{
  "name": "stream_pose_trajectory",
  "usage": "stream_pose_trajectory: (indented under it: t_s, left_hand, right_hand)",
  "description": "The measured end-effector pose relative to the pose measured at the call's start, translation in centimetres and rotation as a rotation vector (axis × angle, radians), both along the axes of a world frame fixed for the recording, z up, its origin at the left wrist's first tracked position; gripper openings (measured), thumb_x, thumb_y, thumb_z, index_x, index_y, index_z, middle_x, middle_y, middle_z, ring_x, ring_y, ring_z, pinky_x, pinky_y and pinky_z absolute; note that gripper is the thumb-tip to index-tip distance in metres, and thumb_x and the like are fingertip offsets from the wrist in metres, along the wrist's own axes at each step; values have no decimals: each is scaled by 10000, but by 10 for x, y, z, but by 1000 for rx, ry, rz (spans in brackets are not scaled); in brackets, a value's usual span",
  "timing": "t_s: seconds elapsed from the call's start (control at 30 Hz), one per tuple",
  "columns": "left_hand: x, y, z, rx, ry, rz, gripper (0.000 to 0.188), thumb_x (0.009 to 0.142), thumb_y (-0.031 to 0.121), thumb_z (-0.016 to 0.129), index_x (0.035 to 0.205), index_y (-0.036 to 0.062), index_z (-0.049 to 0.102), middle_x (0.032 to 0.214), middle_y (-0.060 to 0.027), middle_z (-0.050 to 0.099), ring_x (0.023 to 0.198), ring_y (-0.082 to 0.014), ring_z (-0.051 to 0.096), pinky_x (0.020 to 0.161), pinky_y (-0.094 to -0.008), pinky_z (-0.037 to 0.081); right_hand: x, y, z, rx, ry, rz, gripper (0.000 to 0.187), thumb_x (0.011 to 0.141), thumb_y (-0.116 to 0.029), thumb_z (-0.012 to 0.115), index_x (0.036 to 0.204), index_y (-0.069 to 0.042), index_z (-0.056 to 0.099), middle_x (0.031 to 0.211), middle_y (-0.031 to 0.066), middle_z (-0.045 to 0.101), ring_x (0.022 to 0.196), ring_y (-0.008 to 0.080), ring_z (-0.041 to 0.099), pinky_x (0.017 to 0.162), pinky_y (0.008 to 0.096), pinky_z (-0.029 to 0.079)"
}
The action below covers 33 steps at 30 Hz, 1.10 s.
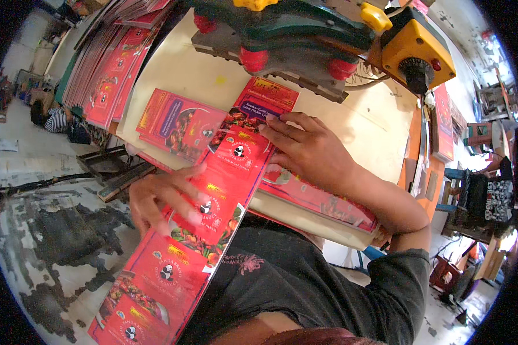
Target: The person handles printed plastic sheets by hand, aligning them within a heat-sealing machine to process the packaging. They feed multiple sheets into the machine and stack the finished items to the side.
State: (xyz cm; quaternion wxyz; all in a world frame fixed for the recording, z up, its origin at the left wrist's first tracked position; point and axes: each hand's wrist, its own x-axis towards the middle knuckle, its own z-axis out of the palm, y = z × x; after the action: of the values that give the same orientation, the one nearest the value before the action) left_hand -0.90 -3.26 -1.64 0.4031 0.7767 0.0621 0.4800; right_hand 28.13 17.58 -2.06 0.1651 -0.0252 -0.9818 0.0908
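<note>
A long strip of red printed sachets (pixel 172 259), with food pictures and round white emblems, slants from the lower left up to the table under a machine. My left hand (pixel 164 198) lies over the strip's left edge, fingers apart and slightly blurred. At the upper right edge of the strip, my right hand (pixel 308 144) has its fingers bent over the surface, pinching it; the thumb is partly hidden. Left of the strip's upper part lies a small pile of red packets (pixel 181 123). More red printed strips (pixel 328 201) lie beneath my right forearm, along the table's near edge.
A dark green machine (pixel 305 34) with red and yellow knobs stands over the cream table (pixel 368 135). Beside it is a yellow control box (pixel 417 49) with a black dial. Tall stacks of red printed strips (pixel 112 80) stand at the left. A person (pixel 54 118) is in the left background.
</note>
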Motion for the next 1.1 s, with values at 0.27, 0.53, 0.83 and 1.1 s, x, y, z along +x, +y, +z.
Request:
stream_pose_trajectory:
  t_s: [0.27,0.53,0.83,1.1]
  left_hand:
    - [39,10,14,-255,592,1005,509,874,306,709,1290,14,712,1436,-204,638,1409,-366,560,1196,-511,394]
    - [24,20,-16,-16,578,1058,507,859,335,686,1223,-15,727,1302,-179,721,1322,-363,636,1149,-502,447]
    - [18,20,-21,32,593,1078,505,838,343,676,1183,-20,739,1273,-184,732,1289,-354,660,1097,-487,501]
    - [8,17,-31,1,605,1002,476,975,314,584,1310,-11,676,1409,-172,667,1402,-365,569,1182,-514,420]
  right_hand:
    - [-3,1,3,-46,-30,25,639,910,-385,710,1453,-70,591,1422,137,648,1329,324,590,1140,429,488]
    - [-6,4,0,-62,-54,58,709,926,-416,682,1510,-49,516,1506,169,572,1408,338,537,1192,432,447]
    - [-6,4,1,-144,-113,78,679,990,-370,650,1559,-54,454,1585,186,483,1483,368,447,1223,456,405]
    - [-11,2,2,-138,-180,69,700,999,-344,645,1576,-23,412,1604,199,449,1495,380,422,1238,470,380]
